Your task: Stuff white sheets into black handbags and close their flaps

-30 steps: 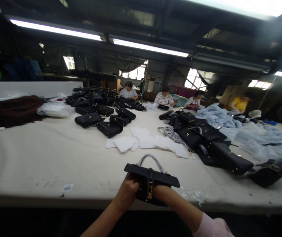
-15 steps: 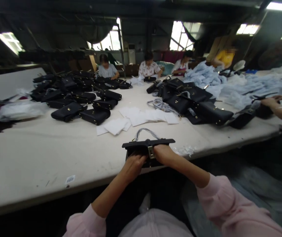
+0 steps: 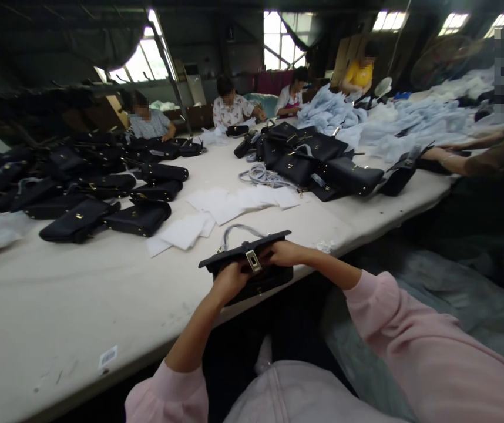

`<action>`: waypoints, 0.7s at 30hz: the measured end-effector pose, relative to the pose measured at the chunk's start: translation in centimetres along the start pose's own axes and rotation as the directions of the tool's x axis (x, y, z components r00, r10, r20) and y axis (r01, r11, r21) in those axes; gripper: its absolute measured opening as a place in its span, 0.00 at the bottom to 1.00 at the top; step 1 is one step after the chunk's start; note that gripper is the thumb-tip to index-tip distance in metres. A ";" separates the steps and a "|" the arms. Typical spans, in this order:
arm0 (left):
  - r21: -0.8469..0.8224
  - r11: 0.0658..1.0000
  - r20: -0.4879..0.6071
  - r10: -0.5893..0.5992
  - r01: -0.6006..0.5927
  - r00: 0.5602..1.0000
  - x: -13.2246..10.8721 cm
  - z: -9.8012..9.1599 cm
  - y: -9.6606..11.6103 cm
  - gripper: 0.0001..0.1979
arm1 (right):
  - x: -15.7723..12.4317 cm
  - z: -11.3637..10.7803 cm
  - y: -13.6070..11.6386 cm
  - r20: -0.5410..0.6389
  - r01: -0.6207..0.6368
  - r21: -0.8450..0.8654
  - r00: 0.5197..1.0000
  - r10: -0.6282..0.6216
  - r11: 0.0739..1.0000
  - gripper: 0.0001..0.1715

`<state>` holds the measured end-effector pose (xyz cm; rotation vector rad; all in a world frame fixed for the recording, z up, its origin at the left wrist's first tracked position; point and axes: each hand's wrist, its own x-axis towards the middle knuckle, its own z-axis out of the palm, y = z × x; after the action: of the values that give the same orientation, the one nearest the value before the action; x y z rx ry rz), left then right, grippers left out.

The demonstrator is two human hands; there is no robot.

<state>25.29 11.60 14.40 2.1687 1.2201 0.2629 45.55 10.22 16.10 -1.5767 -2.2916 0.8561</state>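
A: What colour is the bag point(image 3: 274, 281) in front?
B: Plain black, with a gold-toned clasp point(image 3: 254, 261) and pale grey wrapping on the handle point(image 3: 243, 227).
A: And the table point(image 3: 80, 294)?
B: Cream, with pure white sheets point(image 3: 185, 232) and a white label point(image 3: 108, 356) carrying dark bars.
A: Clothing?
B: Nearest, soft pink sleeves point(image 3: 402, 317). Across, a bright yellow top point(image 3: 360, 75) and a whitish shirt point(image 3: 229, 111) with a scattered darker print.
A: That heap point(image 3: 331, 111) at the back?
B: Powder blue.
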 end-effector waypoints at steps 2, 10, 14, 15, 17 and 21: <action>-0.076 0.996 0.010 0.038 -0.037 0.999 0.9 -0.5 -0.3 0.16 | -1.1 -1.9 1.2 -0.167 0.001 0.048 0.986 0.007 0.999 0.15; -0.220 0.956 0.059 0.211 -0.193 0.976 3.2 0.9 0.8 0.15 | -5.3 -2.1 1.8 -0.285 -0.220 -0.130 0.942 0.176 0.967 0.13; -0.326 0.918 0.088 0.266 -0.225 0.960 4.0 2.5 -0.4 0.13 | -5.8 -0.3 0.0 -0.344 -0.349 -0.220 0.901 0.263 0.911 0.18; -0.324 0.916 0.094 0.279 -0.236 0.956 4.1 2.7 -0.8 0.13 | -5.7 -0.1 -0.3 -0.333 -0.362 -0.244 0.902 0.273 0.900 0.18; -0.311 0.916 0.102 0.297 -0.253 0.949 4.0 3.1 -1.5 0.13 | -5.2 0.1 -0.4 -0.286 -0.370 -0.288 0.914 0.289 0.883 0.17; -0.211 0.934 0.104 0.316 -0.290 0.943 4.2 3.8 -2.5 0.13 | -4.3 -0.1 0.6 -0.189 -0.325 -0.281 0.941 0.280 0.903 0.16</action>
<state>27.57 14.37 9.40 2.1589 0.7475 0.3406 47.79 6.52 16.41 -2.0973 -2.1900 0.4328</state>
